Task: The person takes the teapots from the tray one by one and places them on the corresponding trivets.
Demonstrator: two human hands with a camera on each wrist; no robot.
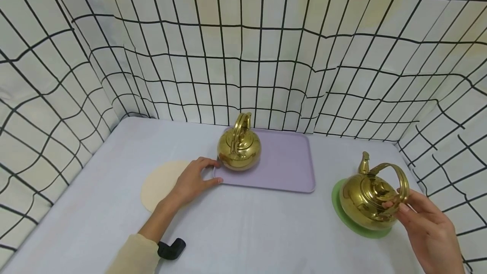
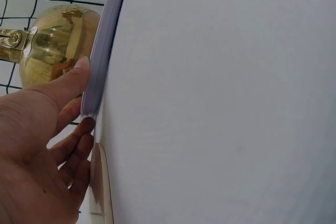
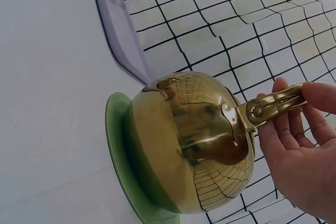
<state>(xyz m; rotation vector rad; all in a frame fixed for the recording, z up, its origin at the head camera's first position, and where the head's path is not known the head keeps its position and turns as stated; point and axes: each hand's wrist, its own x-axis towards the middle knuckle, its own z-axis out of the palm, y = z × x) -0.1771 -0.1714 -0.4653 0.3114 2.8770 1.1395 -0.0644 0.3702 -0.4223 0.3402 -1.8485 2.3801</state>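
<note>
A brass kettle (image 1: pixel 367 202) sits on a round green mat (image 1: pixel 342 217) at the right, its spout toward the far side. My right hand (image 1: pixel 431 227) grips that kettle's arched handle between thumb and fingers; the right wrist view shows the handle (image 3: pixel 275 106) in the grip. A second brass kettle (image 1: pixel 239 149) stands on the left part of a lilac tray (image 1: pixel 285 162). My left hand (image 1: pixel 194 181) holds the tray's near left corner, thumb and fingertips at its rim. In the left wrist view the thumb (image 2: pixel 79 74) lies against the tray's side.
A round cream mat (image 1: pixel 157 185) lies on the white table left of the tray, partly under the left forearm. White cloth walls with a black grid (image 1: pixel 262 60) enclose the back and sides. A black band (image 1: pixel 171 248) is on the left wrist.
</note>
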